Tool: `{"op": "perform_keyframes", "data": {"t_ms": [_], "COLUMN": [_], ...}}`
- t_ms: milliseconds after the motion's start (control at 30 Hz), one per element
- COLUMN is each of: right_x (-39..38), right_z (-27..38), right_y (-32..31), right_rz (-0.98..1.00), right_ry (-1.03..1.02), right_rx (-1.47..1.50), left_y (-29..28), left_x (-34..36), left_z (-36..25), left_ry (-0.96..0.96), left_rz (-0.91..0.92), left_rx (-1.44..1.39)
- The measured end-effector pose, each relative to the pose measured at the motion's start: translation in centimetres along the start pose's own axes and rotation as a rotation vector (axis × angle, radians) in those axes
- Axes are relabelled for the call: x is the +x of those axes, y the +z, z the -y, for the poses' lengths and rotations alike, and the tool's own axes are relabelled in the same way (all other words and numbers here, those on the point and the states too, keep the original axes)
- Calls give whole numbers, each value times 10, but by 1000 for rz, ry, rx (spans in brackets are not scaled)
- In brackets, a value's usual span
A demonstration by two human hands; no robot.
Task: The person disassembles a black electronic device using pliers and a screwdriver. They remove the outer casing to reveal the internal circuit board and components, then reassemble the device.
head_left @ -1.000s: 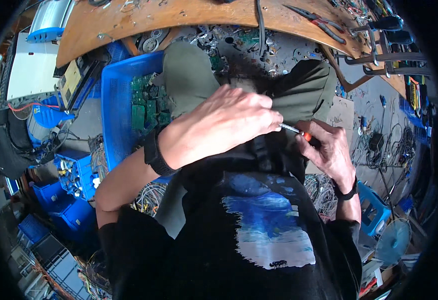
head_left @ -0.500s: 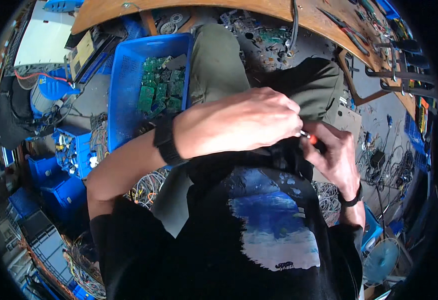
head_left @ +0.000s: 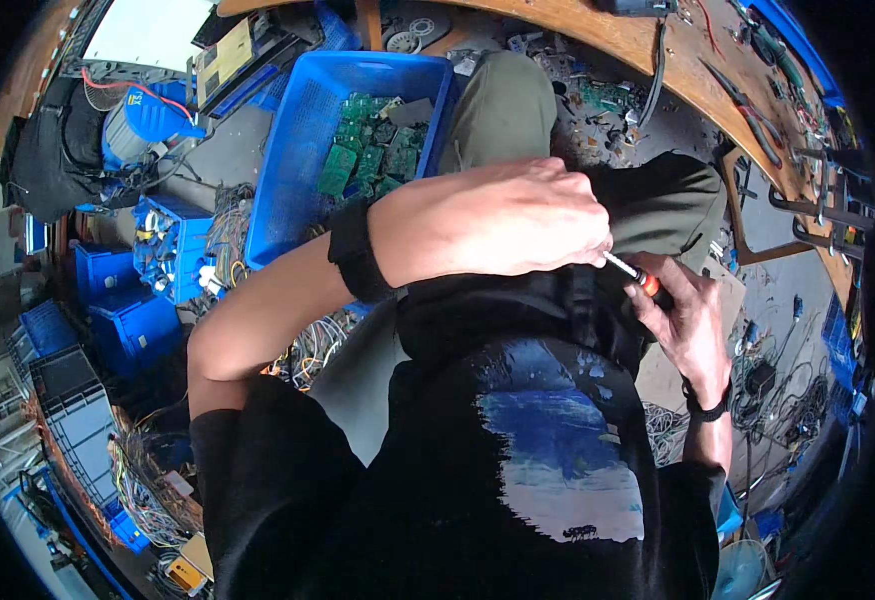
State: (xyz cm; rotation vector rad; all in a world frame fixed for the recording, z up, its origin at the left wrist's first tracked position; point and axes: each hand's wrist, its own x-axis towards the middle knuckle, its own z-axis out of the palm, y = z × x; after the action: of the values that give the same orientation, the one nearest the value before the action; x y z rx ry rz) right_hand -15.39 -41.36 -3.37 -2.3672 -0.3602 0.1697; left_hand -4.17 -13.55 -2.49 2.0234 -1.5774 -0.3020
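fingers of the right hand (head_left: 688, 312) wrap a small screwdriver-like tool (head_left: 648, 284), with thumb and finger squeezing its orange and black handle, maybe so it does not wobble. its shiny metal rod points up and left, to the left hand (head_left: 513, 222). the fingers there bend in close by the rod's end; i cannot tell if they pinch the rod or hide some little thing. both hands are close together in front of the black shirt (head_left: 558, 450), perhaps because things are easy to see there.

beside the left knee (head_left: 508, 110), a blue basket (head_left: 288, 160) has green circuit boards (head_left: 339, 170) piled toward its right wall; its tall sides seem good for stopping spills. farther out, pliers (head_left: 744, 106) lie by the near edge of a wooden table (head_left: 598, 30), likely so they are easy to grab.
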Motion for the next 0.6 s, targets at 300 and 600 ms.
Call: {"op": "perform_keyframes", "data": {"t_ms": [300,600], "right_x": [-1,-46], "right_z": [-3,-45], "right_y": [6,-48], "right_rz": [61,-186], "right_ry": [58,516], "right_rx": [-26,-104], "left_y": [21,-38], "left_x": [3,1], "left_z": [21,19], "left_ry": [35,-526], "left_rz": [43,-28], "left_rx": [-182,-137]}}
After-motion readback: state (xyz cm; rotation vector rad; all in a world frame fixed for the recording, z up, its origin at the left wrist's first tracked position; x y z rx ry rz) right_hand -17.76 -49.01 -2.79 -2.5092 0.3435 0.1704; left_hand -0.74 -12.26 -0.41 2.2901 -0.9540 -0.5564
